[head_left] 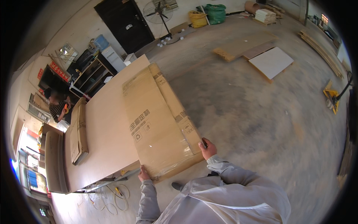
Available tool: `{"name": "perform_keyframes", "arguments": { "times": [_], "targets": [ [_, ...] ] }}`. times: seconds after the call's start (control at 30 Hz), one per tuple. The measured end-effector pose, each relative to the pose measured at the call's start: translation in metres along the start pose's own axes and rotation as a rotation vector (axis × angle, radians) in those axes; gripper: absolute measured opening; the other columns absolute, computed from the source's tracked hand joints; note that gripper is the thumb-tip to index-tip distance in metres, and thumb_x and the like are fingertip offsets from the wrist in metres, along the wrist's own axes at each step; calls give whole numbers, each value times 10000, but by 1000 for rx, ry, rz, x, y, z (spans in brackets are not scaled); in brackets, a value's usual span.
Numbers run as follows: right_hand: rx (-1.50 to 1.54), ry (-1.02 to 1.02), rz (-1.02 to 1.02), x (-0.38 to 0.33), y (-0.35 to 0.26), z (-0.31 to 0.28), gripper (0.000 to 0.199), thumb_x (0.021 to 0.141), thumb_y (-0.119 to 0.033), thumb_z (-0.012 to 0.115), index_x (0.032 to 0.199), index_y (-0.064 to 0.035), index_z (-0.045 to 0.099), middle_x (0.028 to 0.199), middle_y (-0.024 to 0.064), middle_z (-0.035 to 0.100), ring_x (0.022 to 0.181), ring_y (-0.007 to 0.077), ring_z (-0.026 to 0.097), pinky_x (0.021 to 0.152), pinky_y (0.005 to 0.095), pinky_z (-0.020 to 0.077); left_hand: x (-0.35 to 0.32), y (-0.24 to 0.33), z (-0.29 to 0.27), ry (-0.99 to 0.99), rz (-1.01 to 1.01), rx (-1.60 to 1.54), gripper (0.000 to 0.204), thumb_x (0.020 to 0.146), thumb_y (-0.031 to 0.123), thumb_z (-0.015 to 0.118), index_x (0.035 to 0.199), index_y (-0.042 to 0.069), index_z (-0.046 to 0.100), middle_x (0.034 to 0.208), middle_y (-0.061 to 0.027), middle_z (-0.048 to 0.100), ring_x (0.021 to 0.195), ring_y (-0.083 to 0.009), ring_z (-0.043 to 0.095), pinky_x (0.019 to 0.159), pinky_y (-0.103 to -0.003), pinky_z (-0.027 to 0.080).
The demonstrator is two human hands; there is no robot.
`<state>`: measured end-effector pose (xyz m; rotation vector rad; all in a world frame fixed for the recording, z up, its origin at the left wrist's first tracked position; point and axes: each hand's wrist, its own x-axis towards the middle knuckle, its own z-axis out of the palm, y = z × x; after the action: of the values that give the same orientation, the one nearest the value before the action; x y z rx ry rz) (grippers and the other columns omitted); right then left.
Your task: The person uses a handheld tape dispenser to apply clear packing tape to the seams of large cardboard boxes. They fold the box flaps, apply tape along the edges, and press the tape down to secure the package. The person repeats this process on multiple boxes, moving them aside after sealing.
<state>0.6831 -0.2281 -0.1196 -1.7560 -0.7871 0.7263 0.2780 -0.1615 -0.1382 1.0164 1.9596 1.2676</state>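
Note:
A long, flat cardboard carton [154,119] lies along the right side of a big pale table [104,115], its near end sticking out past the table's edge toward me. Dark print marks its top, and shiny clear tape or film covers the near end. At the near left corner, my left hand [144,174] is closed on the carton's edge, with the fingers partly hidden. My right hand [209,149] grips the near right edge. A small dark object [204,143] shows at its thumb, too small to name.
A narrower carton [79,130] lies on the table's left side; a person in a striped top [57,106] is beyond it. A hose [115,199] coils on the floor below. Flat boards [271,62] lie at the far right, near a yellow pallet jack [331,99]. A fan [159,13] stands by the dark door.

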Motion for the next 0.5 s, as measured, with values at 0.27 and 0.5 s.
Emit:
{"name": "perform_keyframes", "arguments": {
  "times": [0.27,0.5],
  "targets": [
    [25,0,-80,4,13,4,495,892,-371,683,1244,-25,643,1080,173,720,969,299,704,848,384,542,2,-6,-3,34,-23,163,703,907,598,616,702,-72,679,571,-91,586,586,-166,504,570,-384,436],
    [65,2,-74,5,14,4,464,885,-326,696,1231,-19,654,1074,158,726,945,269,706,836,360,540,-5,7,-4,25,-110,245,675,905,584,640,821,-81,712,651,-74,624,655,-139,507,622,-354,450]
  ]
}}
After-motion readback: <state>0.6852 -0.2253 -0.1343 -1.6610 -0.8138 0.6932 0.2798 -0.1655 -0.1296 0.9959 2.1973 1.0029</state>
